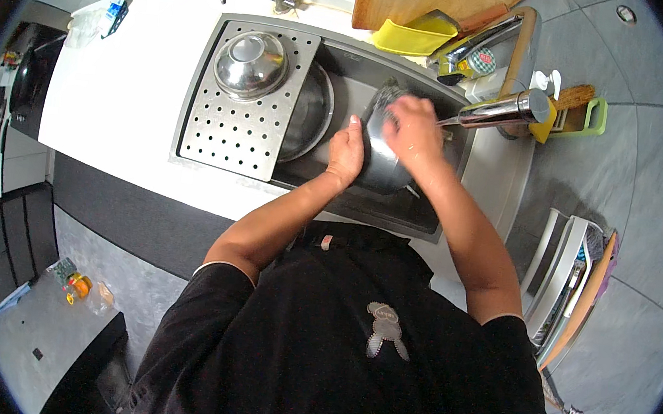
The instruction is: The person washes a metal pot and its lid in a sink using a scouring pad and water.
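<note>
A dark metal pan (381,161) stands tilted in the right part of the grey sink (351,92). My left hand (347,151) grips its left edge, thumb pointing up. Over the pan's shiny surface, my right hand (414,128) is blurred and wet, its fingers bent. Just beyond those fingers a grey, streaked patch (389,91) shows at the pan's far end; whether it is a scrubber or water I cannot tell. Whatever may lie under the right palm is hidden. Left of the pan, a round dark pan (310,115) lies in the sink, partly covered.
A perforated steel drain tray (231,131) bridges the sink's left side, bearing an upturned steel bowl (250,64). The chrome faucet (502,108) reaches in from the right. Behind stand a wooden cutting board (429,1), a yellow holder (413,37) and a pump bottle (490,86).
</note>
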Motion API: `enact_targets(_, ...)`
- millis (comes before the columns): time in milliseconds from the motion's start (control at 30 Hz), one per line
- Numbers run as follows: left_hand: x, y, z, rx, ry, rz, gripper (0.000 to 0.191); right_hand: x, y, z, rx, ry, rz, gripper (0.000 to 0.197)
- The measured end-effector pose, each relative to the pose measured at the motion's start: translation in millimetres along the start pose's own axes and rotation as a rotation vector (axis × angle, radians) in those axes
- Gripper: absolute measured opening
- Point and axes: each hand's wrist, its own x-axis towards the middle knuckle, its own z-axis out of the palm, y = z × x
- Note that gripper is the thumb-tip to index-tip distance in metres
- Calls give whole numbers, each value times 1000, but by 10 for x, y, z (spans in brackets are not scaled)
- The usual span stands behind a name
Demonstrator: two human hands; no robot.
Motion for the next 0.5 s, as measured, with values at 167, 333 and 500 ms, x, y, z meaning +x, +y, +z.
enact_targets(167,-30,77,35,-42,6,-21,70,-147,-177,4,47,18,-134,18)
enact_targets(333,-171,209,-55,87,-110,106,65,328,533,13,52,-194,425,41)
enact_targets(500,-51,24,-62,68,-79,87,62,101,166,70,66,-223,169,41)
